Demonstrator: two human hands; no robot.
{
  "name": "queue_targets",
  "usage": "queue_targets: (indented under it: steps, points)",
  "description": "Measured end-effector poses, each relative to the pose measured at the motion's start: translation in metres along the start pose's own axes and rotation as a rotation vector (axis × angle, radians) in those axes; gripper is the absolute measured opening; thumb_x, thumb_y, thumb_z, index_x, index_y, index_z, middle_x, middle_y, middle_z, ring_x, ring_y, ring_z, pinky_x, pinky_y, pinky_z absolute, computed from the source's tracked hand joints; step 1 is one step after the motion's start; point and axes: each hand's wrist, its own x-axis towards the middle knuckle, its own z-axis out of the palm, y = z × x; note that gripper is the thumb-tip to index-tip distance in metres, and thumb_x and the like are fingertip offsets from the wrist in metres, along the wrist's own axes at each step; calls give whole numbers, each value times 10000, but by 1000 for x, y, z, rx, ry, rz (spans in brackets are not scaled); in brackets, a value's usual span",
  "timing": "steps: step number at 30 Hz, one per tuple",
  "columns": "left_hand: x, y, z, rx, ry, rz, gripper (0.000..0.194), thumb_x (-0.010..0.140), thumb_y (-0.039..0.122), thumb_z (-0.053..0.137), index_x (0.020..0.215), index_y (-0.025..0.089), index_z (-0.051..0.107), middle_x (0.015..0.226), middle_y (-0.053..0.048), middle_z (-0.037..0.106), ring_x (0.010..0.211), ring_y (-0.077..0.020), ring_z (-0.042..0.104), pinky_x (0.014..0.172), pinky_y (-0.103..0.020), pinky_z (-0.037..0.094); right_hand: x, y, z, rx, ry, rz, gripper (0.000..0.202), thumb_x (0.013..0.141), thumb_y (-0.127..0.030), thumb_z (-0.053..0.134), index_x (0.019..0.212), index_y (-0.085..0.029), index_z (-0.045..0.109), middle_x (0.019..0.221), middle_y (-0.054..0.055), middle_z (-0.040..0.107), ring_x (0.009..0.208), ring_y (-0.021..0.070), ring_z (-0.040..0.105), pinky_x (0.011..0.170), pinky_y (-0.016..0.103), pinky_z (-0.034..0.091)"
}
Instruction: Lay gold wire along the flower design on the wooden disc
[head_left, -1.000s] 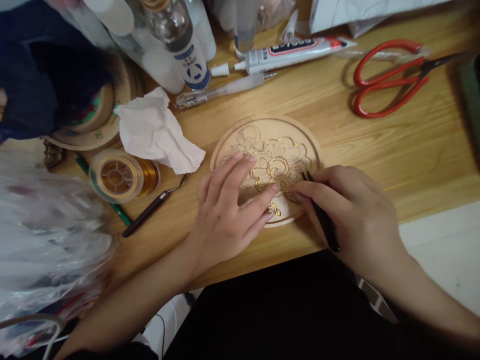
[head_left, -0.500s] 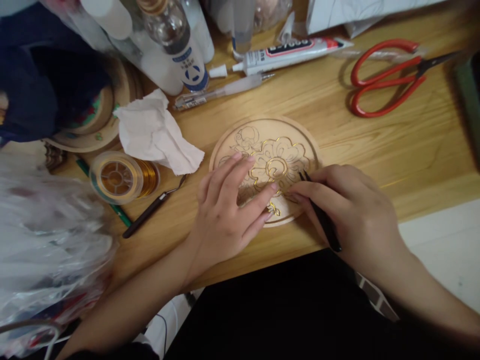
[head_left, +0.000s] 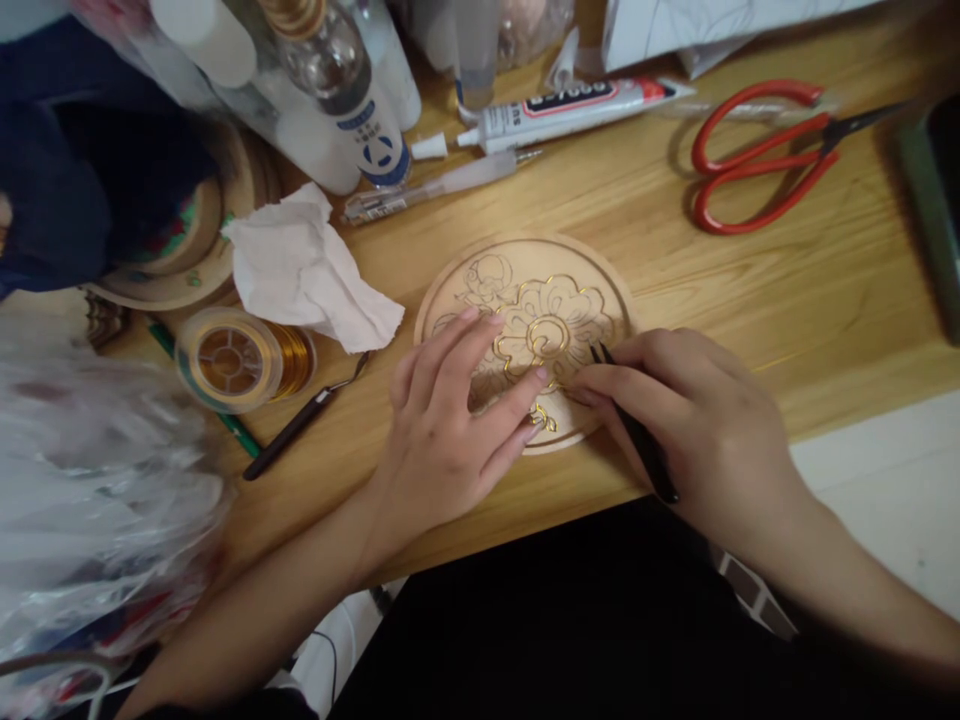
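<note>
A round wooden plate (head_left: 450, 285) with a raised rim lies on the table, drawn with flower outlines. Gold wire (head_left: 559, 283) follows part of the large flower's lines, and a small gold wire piece (head_left: 545, 418) sits near the lower rim. Over the plate's left side my left hand (head_left: 457, 410) rests with its fingers spread, the fingertips on the drawing. My right hand (head_left: 690, 410) grips black tweezers (head_left: 641, 445) at the plate's right edge, their tips pointing up and left. Whether its thumb and finger also pinch wire is not visible.
Left of the plate are crumpled tissue (head_left: 307, 265), a spool of gold wire (head_left: 244, 360) and a dark-handled tool (head_left: 300, 430). Behind lie a pen (head_left: 442, 187), a glue tube (head_left: 562, 115) and a bottle (head_left: 367, 120). Red-handled scissors (head_left: 757, 165) lie at the far right.
The whole view has shifted slightly, so most things sit a little further left. Both hands keep nearly the same pose on the plate, and the tweezers remain in the right hand.
</note>
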Motion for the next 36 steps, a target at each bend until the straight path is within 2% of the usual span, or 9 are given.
queue_targets:
  steps: [12, 17, 22, 24, 27, 30, 32, 36]
  points:
    - [1, 1, 0, -15, 0, -19, 295, 923, 284, 604, 1211, 238, 643, 1413, -153, 512, 1355, -355, 457, 1079, -578, 404, 1, -2, -1, -67, 46, 1, 181, 950, -272, 524, 1014, -235, 689, 881, 57, 659, 784, 206, 569, 660, 335, 392]
    - [1, 1, 1, -10, 5, -7, 280, 926, 280, 603, 1199, 234, 649, 1397, -158, 533, 1351, -332, 471, 1069, -554, 424, 2, -4, 0, -44, 83, -18, 128, 919, -232, 586, 994, -198, 684, 870, 63, 653, 784, 216, 572, 652, 347, 403]
    - [1, 1, 2, 35, 30, 4, 258, 935, 297, 596, 1179, 235, 655, 1378, -154, 554, 1331, -325, 499, 1040, -530, 453, -1, -11, -10, 39, 281, -3, 177, 858, -188, 677, 1034, -188, 656, 876, 76, 671, 774, 208, 617, 686, 358, 486]
    - [1, 2, 2, 38, 40, 16, 260, 937, 291, 593, 1178, 219, 659, 1376, -163, 556, 1326, -332, 504, 1043, -526, 449, -5, -19, -15, 113, 327, 62, 171, 866, -189, 667, 1035, -213, 648, 853, 61, 686, 747, 192, 648, 689, 341, 527]
    - [0, 2, 3, 28, 35, 22, 272, 941, 290, 586, 1184, 198, 666, 1378, -180, 554, 1321, -347, 506, 1058, -539, 430, -13, -37, -20, 309, 368, 280, 258, 877, -178, 641, 1119, -265, 621, 917, 34, 730, 741, 179, 702, 699, 332, 581]
    - [-1, 1, 5, 15, 54, 25, 280, 942, 278, 581, 1194, 187, 665, 1367, -190, 562, 1315, -358, 508, 1056, -548, 421, -17, -50, -18, 576, 337, 473, 311, 834, -191, 699, 1123, -269, 616, 918, 15, 749, 762, 187, 738, 699, 324, 619]
    - [-1, 1, 7, 6, 78, 23, 280, 946, 274, 572, 1197, 187, 661, 1363, -187, 565, 1316, -354, 504, 1056, -541, 416, -18, -54, -14, 658, 282, 492, 274, 811, -190, 726, 1065, -256, 649, 897, 8, 756, 789, 188, 747, 711, 305, 633]
    - [-3, 1, 11, 10, 111, 21, 280, 945, 280, 570, 1201, 199, 652, 1353, -163, 574, 1315, -331, 503, 1063, -520, 405, -15, -53, -6, 673, 237, 475, 189, 806, -178, 730, 976, -255, 697, 874, -13, 758, 771, 158, 745, 708, 270, 637]
